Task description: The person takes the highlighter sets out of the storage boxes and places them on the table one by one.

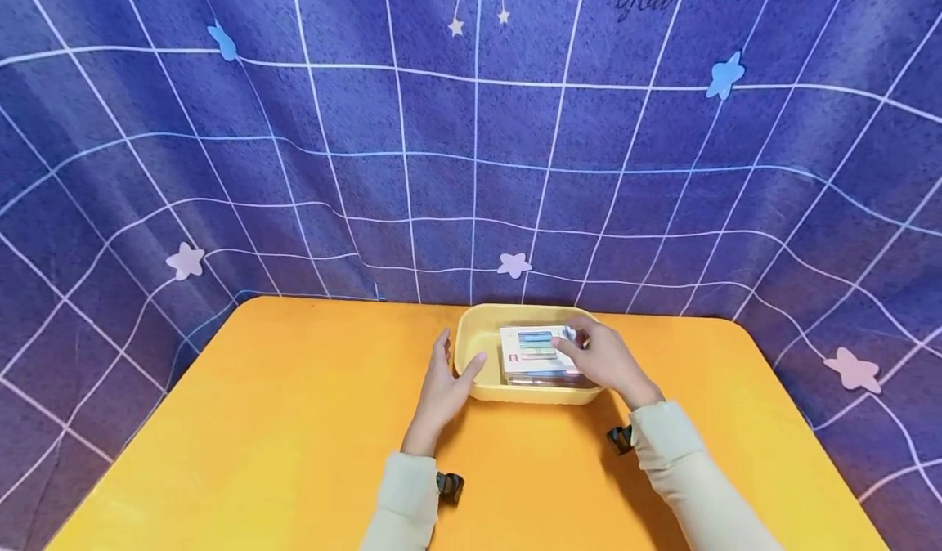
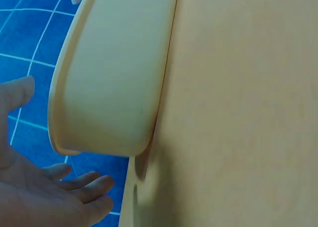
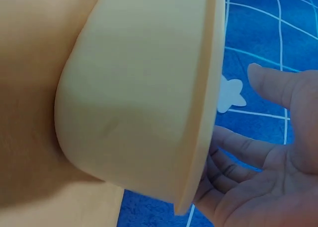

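A pale yellow, rounded rectangular plastic tub is standing on the orange table, near its far edge and in front of the blue grid-patterned cloth. Inside the tub, a flat white box with coloured stripes on its printed face is lying on top of what looks like a clear case; the lower part is hard to make out.

The left hand is resting against the left outer wall of the tub, with its fingers straight and relaxed and gripping nothing. The right hand is reaching over the right rim, and its fingertips are lying on the top of the box. The right wrist view is showing the palm opened and the fingers only loosely bent, so it is touching and not clasping.

The box is probably light and stiff, with a smooth and slightly slippery surface. I think the best hold is a pinch on its two long edges. The tub seems rigid and light, so it may slide; its rim is offering a good grip.
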Demonstrator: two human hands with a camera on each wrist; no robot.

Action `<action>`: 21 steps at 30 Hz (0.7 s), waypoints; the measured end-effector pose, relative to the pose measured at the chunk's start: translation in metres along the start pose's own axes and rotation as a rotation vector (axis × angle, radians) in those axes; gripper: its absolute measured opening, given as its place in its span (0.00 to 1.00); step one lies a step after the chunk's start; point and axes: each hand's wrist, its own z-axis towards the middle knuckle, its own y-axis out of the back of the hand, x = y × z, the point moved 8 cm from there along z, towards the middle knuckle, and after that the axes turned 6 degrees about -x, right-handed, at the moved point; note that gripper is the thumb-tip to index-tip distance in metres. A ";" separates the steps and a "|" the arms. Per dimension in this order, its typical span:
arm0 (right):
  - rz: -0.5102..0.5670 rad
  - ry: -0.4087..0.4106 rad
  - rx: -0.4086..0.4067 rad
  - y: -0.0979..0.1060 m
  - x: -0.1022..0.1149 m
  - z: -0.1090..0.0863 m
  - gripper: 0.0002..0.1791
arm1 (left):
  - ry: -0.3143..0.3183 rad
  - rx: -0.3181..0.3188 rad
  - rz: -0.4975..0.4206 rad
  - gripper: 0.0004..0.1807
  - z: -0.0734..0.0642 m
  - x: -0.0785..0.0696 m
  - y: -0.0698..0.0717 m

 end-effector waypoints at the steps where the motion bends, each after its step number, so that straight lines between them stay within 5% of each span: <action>1: 0.006 -0.004 0.016 -0.001 0.000 0.003 0.27 | 0.003 -0.007 -0.010 0.48 0.001 0.000 0.000; 10: 0.027 -0.047 0.109 -0.007 -0.005 0.013 0.30 | 0.000 -0.018 -0.008 0.48 -0.001 0.004 -0.009; 21: -0.013 -0.031 0.133 -0.012 -0.012 0.032 0.33 | 0.087 -0.017 -0.043 0.46 0.003 0.013 -0.008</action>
